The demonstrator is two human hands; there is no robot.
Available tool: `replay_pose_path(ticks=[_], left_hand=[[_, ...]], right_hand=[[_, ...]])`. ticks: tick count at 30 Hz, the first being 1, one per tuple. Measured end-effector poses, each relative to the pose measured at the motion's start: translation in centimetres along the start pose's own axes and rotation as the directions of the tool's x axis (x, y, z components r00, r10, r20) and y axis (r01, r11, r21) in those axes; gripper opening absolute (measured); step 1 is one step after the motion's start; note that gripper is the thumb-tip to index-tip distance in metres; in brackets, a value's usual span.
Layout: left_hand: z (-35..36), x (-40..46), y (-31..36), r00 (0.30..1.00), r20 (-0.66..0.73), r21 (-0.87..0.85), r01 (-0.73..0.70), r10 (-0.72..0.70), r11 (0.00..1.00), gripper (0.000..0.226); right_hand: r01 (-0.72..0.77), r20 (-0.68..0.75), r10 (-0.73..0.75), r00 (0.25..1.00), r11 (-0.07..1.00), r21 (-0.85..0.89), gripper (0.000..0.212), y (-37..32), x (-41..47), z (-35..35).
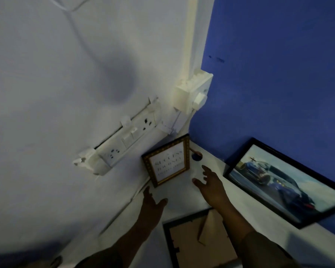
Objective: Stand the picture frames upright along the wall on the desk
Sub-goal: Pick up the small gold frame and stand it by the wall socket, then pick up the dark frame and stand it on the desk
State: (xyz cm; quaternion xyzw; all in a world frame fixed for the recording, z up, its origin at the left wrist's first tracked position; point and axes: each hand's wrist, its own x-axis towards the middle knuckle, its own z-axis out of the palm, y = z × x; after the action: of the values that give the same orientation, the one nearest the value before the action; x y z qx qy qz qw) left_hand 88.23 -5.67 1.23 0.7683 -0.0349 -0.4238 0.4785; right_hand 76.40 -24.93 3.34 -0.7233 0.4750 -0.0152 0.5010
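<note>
A small gold frame (167, 161) with printed words stands upright in the corner, leaning on the white wall. A large black frame (282, 182) with a blue car picture leans on the blue wall at the right. A third dark frame (191, 240) lies face down on the white desk (182, 196), its brown backing and stand showing, partly under my right forearm. My left hand (153, 202) is open just below the gold frame, not touching it. My right hand (211, 182) is open to the right of the gold frame, fingers spread, holding nothing.
A white socket strip (122, 140) is fixed to the white wall above the gold frame. A white switch box (191, 93) with conduit sits in the wall corner. A cable hole (196, 156) is in the desk's back corner.
</note>
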Motion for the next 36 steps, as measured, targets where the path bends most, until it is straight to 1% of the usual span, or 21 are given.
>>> replay_pose_path(ticks=[3,5,7,9,11,13,15,16,18,20,23,27,29,31,34,36], left_hand=[[1.1,-2.4,-1.3,0.995,0.08,0.034,0.057,-0.06,0.998,0.089],[1.7,-3.7,-2.6,0.991,0.109,0.079,0.07,-0.079,0.994,0.088],[2.3,-5.0,-4.2,0.987,0.117,0.089,0.096,-0.106,0.991,0.087],[2.9,-6.3,-5.4,0.982,0.092,0.111,0.157,-0.167,0.981,0.085],[3.3,-7.5,-6.5,0.968,0.047,0.097,0.242,-0.247,0.965,0.079],[3.9,-9.0,-7.4,0.941,0.028,0.026,0.338,-0.338,0.941,0.061],[4.2,-9.5,-8.5,0.911,0.013,-0.031,0.412,-0.412,0.911,0.068],[4.4,-10.0,-8.7,0.907,0.017,-0.057,0.42,-0.42,0.906,0.072],[5.2,-10.9,-9.0,0.903,0.01,-0.091,0.428,-0.429,0.899,0.071],[6.2,-12.5,-8.7,0.9,0.035,-0.122,0.434,-0.434,0.892,0.058],[7.0,-13.9,-8.4,0.919,0.023,-0.132,0.394,-0.395,0.909,0.042],[6.6,-14.6,-8.7,0.916,0.05,-0.223,0.398,-0.398,0.89,0.044],[6.1,-14.5,-8.7,0.915,0.044,-0.243,0.399,-0.401,0.884,0.037],[5.7,-14.0,-8.7,0.922,0.03,-0.252,0.38,-0.385,0.89,0.038],[5.3,-12.4,-8.2,0.939,0.027,-0.281,0.336,-0.343,0.899,0.033],[4.9,-11.7,-7.5,0.954,0.052,-0.301,0.297,-0.295,0.906,0.028]], right_hand=[[-0.041,-0.019,0.041,0.999,0.999,-0.011,0.078,3.2,-3.2,-1.2],[-0.062,-0.035,0.061,0.998,0.998,-0.032,0.071,5.6,-5.4,-2.0],[-0.084,-0.038,0.081,0.996,0.993,-0.079,0.065,8.0,-7.2,-2.7],[-0.141,-0.056,0.135,0.989,0.983,-0.122,0.072,10.4,-8.9,-3.1],[-0.216,-0.066,0.209,0.976,0.967,-0.138,0.079,13.3,-9.7,-3.3],[-0.253,-0.034,0.251,0.968,0.957,-0.141,0.085,15.3,-10.7,-3.4],[-0.278,0.002,0.281,0.96,0.949,-0.148,0.082,16.1,-11.7,-3.1],[-0.283,0.019,0.29,0.957,0.946,-0.158,0.08,16.2,-12.3,-2.9],[-0.291,0.057,0.304,0.951,0.943,-0.164,0.081,16.7,-13.2,-2.4],[-0.28,0.098,0.297,0.95,0.947,-0.155,0.08,17.5,-14.0,-1.9],[-0.27,0.109,0.288,0.951,0.951,-0.153,0.085,18.1,-14.4,-1.7],[-0.259,0.091,0.277,0.957,0.951,-0.167,0.084,17.6,-14.4,-2.0],[-0.26,0.073,0.272,0.96,0.956,-0.137,0.083,17.9,-13.8,-1.9],[-0.251,0.062,0.26,0.964,0.961,-0.116,0.08,17.9,-13.5,-2.1],[-0.218,0.065,0.228,0.971,0.967,-0.132,0.076,17.6,-13.2,-2.4],[-0.166,0.063,0.178,0.982,0.973,-0.16,0.066,17.4,-13.2,-2.7]])
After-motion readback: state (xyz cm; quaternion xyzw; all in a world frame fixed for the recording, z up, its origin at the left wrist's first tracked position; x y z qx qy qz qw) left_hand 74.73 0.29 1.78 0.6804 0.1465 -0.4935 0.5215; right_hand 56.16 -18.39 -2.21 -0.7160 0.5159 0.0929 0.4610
